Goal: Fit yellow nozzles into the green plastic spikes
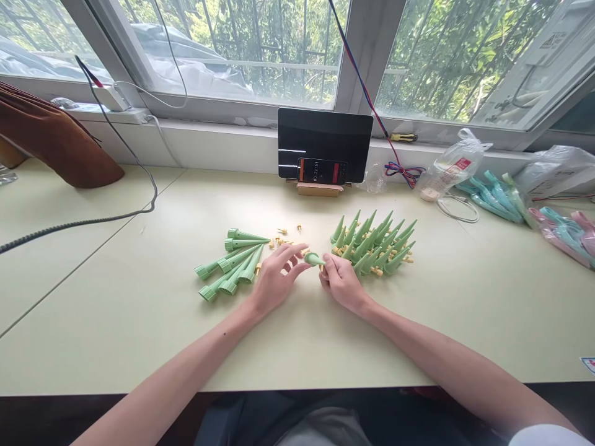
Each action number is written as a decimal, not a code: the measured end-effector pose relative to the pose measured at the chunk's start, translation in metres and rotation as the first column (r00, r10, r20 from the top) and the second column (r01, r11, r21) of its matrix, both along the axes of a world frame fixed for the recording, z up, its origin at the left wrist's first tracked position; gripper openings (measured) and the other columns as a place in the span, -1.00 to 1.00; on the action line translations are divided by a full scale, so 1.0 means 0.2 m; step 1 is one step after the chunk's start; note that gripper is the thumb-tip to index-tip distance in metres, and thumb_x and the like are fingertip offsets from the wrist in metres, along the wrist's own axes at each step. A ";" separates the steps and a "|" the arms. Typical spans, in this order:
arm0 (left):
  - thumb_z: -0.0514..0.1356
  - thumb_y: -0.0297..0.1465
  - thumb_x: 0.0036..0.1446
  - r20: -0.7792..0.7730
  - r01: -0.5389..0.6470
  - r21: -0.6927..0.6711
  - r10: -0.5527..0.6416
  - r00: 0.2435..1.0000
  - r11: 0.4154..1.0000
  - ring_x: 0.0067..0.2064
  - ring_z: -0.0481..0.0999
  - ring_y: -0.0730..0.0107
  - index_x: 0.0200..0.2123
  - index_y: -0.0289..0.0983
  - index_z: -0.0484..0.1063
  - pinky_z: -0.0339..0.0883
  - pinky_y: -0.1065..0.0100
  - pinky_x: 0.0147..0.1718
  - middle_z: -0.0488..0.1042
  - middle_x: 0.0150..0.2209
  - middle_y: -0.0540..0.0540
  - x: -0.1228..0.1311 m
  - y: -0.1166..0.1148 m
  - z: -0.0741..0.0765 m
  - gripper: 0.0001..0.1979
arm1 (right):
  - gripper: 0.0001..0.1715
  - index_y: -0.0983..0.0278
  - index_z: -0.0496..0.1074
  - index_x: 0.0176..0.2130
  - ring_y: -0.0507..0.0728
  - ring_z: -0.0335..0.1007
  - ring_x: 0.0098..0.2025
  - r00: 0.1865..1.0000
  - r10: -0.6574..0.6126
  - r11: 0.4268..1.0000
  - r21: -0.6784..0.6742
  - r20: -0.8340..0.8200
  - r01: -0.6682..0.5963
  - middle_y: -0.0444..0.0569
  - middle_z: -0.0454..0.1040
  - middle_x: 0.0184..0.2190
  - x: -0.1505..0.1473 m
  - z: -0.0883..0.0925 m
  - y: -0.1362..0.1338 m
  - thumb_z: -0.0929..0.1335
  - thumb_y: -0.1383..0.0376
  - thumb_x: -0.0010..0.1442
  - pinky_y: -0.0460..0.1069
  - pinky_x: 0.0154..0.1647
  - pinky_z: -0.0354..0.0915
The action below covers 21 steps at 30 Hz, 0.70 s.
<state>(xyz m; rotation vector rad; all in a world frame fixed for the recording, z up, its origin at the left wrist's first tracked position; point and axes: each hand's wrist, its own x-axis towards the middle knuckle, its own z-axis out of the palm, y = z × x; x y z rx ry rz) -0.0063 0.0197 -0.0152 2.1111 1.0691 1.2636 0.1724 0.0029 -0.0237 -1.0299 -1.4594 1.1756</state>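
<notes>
Between my hands is a green plastic watering spike (312,258), its wide round end toward my left hand. The thumb and fingers of my right hand (341,279) pinch its narrower part, and a bit of yellow shows just below. My left hand (280,272) is beside the wide end with fingers curved and apart; whether the thumb touches the spike I cannot tell. Several green spikes without visible yellow parts (232,263) lie fanned out left of my left hand. Small yellow valves (282,231) are scattered beyond it. Right of my right hand stand rows of green spikes with yellow valves (376,241), points up.
A phone (321,171) showing a timer leans on a dark tablet (325,136) at the back. A black cable (93,222) crosses the left side. Plastic bags (453,164), a coiled white cable (458,209) and bundled coloured pieces (497,197) lie at the right, below the windows.
</notes>
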 end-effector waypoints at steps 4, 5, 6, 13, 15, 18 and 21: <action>0.24 -0.32 0.23 0.001 -0.004 -0.083 0.004 1.000 0.997 -0.36 0.51 0.46 -0.06 -0.25 0.51 0.47 0.41 -0.33 0.55 -0.37 -0.03 0.00 -0.01 0.00 -0.77 | -0.42 0.20 0.10 -0.51 -0.04 -0.02 -0.69 1.000 -0.006 1.000 0.007 0.010 0.005 -0.27 0.03 -0.70 0.00 0.00 0.00 0.16 -0.10 0.38 -0.08 -0.65 -0.02; 0.23 -0.34 0.24 0.007 0.008 -0.095 -0.007 1.000 0.995 -0.39 0.50 0.48 -0.07 -0.26 0.51 0.47 0.40 -0.33 0.54 -0.40 -0.02 0.00 -0.01 0.00 -0.78 | -0.42 0.20 0.10 -0.51 -0.04 -0.01 -0.68 1.000 -0.008 1.000 0.015 0.020 0.008 -0.26 0.04 -0.69 0.00 0.00 0.00 0.15 -0.09 0.38 -0.08 -0.64 -0.01; 0.22 -0.35 0.24 0.019 0.025 -0.111 -0.023 1.000 0.993 -0.43 0.48 0.49 -0.07 -0.27 0.51 0.47 0.41 -0.34 0.52 -0.44 0.00 0.00 -0.01 0.00 -0.78 | -0.42 0.20 0.11 -0.51 -0.04 0.01 -0.68 0.999 -0.010 1.000 0.024 0.036 0.009 -0.26 0.05 -0.69 0.00 0.00 0.00 0.15 -0.09 0.38 -0.08 -0.64 0.00; 0.20 -0.27 0.25 0.200 0.214 -0.310 -0.156 0.967 0.926 -0.52 0.46 0.51 0.01 -0.30 0.43 0.41 0.45 -0.53 0.48 -0.44 -0.03 0.00 -0.05 0.04 -0.68 | -0.43 0.20 0.12 -0.51 -0.01 0.08 -0.63 0.988 -0.037 0.995 0.097 0.148 0.023 -0.21 0.13 -0.66 -0.01 0.01 -0.01 0.11 -0.06 0.41 -0.07 -0.58 0.08; 0.15 -0.21 0.29 0.249 0.250 -0.366 -0.164 0.955 0.896 -0.53 0.45 0.50 0.00 -0.32 0.41 0.40 0.44 -0.56 0.50 -0.41 -0.06 0.00 -0.05 0.05 -0.67 | -0.43 0.20 0.12 -0.51 0.00 0.08 -0.63 0.985 -0.038 0.994 0.111 0.170 0.020 -0.20 0.14 -0.66 -0.01 0.01 -0.01 0.10 -0.06 0.41 -0.06 -0.58 0.08; 0.14 -0.18 0.29 0.256 0.240 -0.400 -0.143 0.956 0.885 -0.53 0.45 0.48 -0.03 -0.33 0.40 0.39 0.43 -0.57 0.48 -0.43 -0.05 0.00 -0.06 0.05 -0.65 | -0.42 0.19 0.10 -0.52 0.01 0.09 -0.62 0.978 -0.046 0.991 0.130 0.202 0.020 -0.20 0.14 -0.67 0.00 0.02 -0.01 0.10 -0.07 0.40 -0.06 -0.57 0.07; 0.16 -0.18 0.27 0.241 0.231 -0.402 -0.141 0.960 0.886 -0.52 0.46 0.46 -0.02 -0.32 0.39 0.41 0.41 -0.55 0.45 -0.47 -0.01 0.00 -0.05 0.04 -0.64 | -0.43 0.19 0.10 -0.53 0.01 0.10 -0.61 0.975 -0.045 0.990 0.139 0.218 0.015 -0.20 0.12 -0.67 0.00 0.02 -0.01 0.10 -0.05 0.40 -0.06 -0.55 0.08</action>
